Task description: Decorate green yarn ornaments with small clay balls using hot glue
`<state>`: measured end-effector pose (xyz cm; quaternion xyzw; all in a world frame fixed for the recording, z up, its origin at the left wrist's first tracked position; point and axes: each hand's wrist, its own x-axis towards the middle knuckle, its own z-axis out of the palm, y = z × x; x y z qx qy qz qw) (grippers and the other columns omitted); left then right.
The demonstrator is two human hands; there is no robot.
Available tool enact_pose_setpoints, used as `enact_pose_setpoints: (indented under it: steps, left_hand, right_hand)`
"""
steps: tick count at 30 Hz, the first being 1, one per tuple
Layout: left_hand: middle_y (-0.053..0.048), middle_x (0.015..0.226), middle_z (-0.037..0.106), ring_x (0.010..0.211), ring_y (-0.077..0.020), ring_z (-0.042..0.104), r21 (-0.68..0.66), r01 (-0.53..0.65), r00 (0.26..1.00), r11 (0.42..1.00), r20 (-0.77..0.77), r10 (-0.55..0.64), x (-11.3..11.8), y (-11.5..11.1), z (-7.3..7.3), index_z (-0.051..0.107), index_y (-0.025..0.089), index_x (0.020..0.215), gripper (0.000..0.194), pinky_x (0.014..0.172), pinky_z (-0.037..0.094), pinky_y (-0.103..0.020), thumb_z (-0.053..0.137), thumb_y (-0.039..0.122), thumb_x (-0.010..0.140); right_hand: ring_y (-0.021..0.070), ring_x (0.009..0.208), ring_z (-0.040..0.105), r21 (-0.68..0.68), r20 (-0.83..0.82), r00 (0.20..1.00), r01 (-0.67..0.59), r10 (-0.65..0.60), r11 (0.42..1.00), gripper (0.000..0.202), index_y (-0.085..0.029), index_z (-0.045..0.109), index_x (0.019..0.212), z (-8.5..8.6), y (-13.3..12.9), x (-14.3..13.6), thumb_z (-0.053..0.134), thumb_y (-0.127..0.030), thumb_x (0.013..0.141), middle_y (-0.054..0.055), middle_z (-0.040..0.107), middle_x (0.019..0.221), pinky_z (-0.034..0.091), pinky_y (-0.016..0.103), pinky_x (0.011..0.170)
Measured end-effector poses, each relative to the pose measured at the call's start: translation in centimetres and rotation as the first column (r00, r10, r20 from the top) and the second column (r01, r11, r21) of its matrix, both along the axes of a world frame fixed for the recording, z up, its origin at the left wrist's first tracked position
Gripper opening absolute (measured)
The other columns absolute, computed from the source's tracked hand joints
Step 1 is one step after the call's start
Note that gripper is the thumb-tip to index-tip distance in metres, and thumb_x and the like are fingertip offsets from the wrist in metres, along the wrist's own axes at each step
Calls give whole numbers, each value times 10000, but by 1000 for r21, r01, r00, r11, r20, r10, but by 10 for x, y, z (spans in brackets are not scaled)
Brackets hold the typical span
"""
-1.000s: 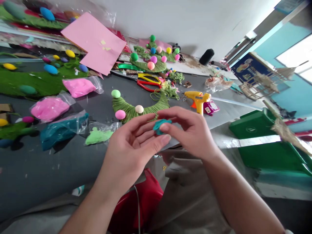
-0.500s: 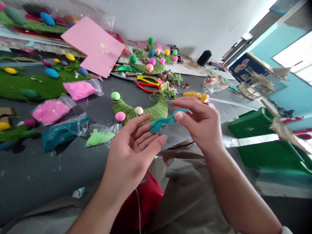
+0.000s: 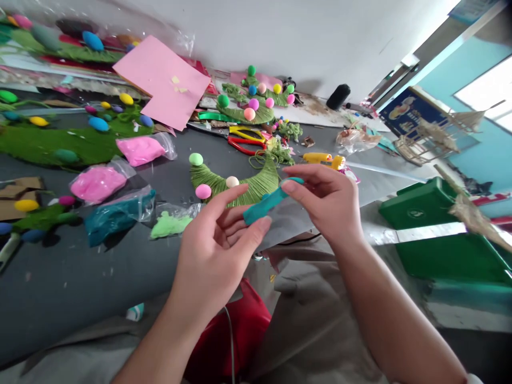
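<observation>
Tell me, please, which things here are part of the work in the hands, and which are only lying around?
In use:
- teal clay strip, stretched between left hand and right hand

Lying about:
- bag of teal clay
- two bags of pink clay
- glue gun
- scissors
- pink paper

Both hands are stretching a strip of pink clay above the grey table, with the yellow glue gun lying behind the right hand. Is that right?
Not quite: the head view shows the clay strip is teal, not pink. The left hand and right hand do hold it above the grey table, with the yellow glue gun behind.
</observation>
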<state>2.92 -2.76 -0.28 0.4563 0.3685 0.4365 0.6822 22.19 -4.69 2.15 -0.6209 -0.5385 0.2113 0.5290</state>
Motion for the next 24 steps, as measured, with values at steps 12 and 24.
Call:
enact_pose_setpoints:
  steps: [12,24]
  left_hand:
    - [-97,1218,772,1176,-289,737,-472,177,928,864,373,14,-5,7,5,731,205,1209,393,1013,628,-421,782,433,894]
    - [-71,1142,791,1037,-214,738,-390,197,949,899,306,-76,-5,4,8,789,199,1122,295,890,624,-304,740,419,932]
  right_hand:
    - [196,1081,738,15,422,860,-322,286,947,233,-251,777,1174,-6,-7,-17,747,-190,951,37,793,1169,599,347,980]
    - [214,1156,678,-36,236,938,-252,253,967,470,-252,719,1255,-6,-2,-20,866,-195,812,38,722,1233,563,366,1009]
